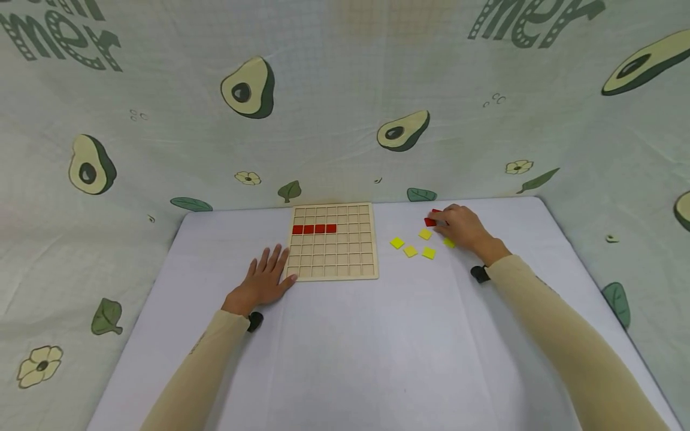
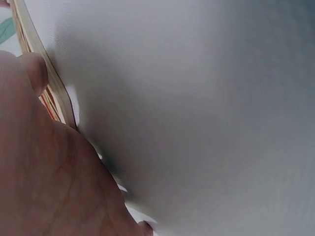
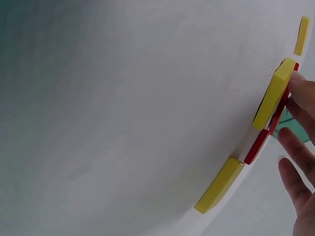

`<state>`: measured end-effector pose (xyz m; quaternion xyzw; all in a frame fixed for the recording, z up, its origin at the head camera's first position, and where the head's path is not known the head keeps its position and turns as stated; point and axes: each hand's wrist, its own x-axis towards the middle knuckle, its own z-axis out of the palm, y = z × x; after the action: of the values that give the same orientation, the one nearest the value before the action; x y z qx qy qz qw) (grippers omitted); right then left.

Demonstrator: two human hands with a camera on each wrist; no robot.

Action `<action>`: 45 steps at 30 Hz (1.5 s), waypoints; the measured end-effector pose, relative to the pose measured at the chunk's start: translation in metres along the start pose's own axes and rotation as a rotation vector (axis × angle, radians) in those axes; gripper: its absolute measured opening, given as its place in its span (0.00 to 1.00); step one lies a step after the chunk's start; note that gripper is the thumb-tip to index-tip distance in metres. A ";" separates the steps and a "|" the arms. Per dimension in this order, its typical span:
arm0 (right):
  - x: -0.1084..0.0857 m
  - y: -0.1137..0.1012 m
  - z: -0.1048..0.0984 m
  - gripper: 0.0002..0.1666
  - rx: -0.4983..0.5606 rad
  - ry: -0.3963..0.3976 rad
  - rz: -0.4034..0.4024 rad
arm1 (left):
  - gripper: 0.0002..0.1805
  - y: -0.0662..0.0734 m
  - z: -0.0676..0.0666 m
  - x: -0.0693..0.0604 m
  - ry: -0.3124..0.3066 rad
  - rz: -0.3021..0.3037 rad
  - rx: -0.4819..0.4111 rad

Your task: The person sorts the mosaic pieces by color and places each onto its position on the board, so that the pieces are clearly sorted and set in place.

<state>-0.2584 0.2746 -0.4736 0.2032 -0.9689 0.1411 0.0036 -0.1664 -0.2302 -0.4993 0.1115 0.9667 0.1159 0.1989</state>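
Observation:
My right hand (image 1: 463, 227) reaches down at the far right, its thumb and a fingertip pinching a red tile (image 3: 280, 110). Another red tile (image 1: 429, 222) shows near its fingertips. In the right wrist view, a yellow tile (image 3: 273, 96) partly covers the pinched tile. My left hand (image 1: 264, 281) lies flat with fingers spread, its thumb touching the lower left corner of a wooden grid board (image 1: 334, 279). On that board, a row of several red tiles (image 1: 315, 229) starts at the left edge, second row from the top.
Several loose yellow tiles (image 1: 410, 251) lie on the white table (image 1: 350, 347) between the board and my right hand. A patterned cloth (image 1: 334, 120) hangs behind the table's far edge. Each wrist carries a small black camera (image 1: 480, 274).

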 end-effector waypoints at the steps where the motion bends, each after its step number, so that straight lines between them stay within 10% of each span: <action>1: 0.000 0.000 0.000 0.24 -0.002 -0.002 -0.005 | 0.47 0.000 0.000 0.000 0.000 0.000 0.001; 45: 0.003 0.004 0.001 0.18 -0.134 -0.018 -0.108 | 0.46 0.007 -0.008 -0.008 -0.017 0.007 -0.024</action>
<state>-0.2628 0.2770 -0.4755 0.2560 -0.9637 0.0737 0.0160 -0.1614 -0.2267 -0.4874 0.1135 0.9632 0.1272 0.2080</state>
